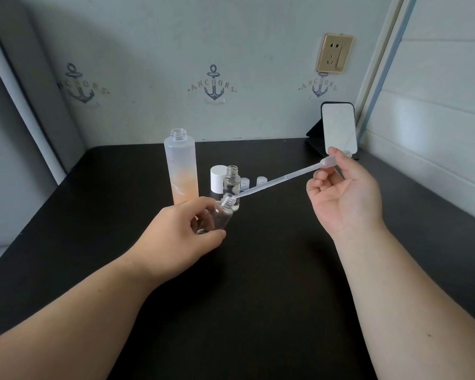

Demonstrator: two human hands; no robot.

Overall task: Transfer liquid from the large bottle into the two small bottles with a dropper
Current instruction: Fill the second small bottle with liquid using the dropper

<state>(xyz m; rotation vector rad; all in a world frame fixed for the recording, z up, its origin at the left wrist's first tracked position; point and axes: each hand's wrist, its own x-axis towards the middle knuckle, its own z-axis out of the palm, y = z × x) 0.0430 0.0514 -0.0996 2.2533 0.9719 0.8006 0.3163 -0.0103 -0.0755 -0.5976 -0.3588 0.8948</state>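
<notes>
A tall frosted large bottle stands uncapped at the table's middle, with orange tint in its lower half. My left hand grips a clear small bottle, tilted with its mouth toward the right. My right hand pinches the bulb of a clear plastic dropper, whose tip sits at the tilted bottle's mouth. A second small bottle stands upright and uncapped just behind, holding clear liquid.
A white cap stands beside the large bottle, and two small clear caps lie further right. A phone on a black stand leans at the back right of the black table. Walls close in behind and to the right.
</notes>
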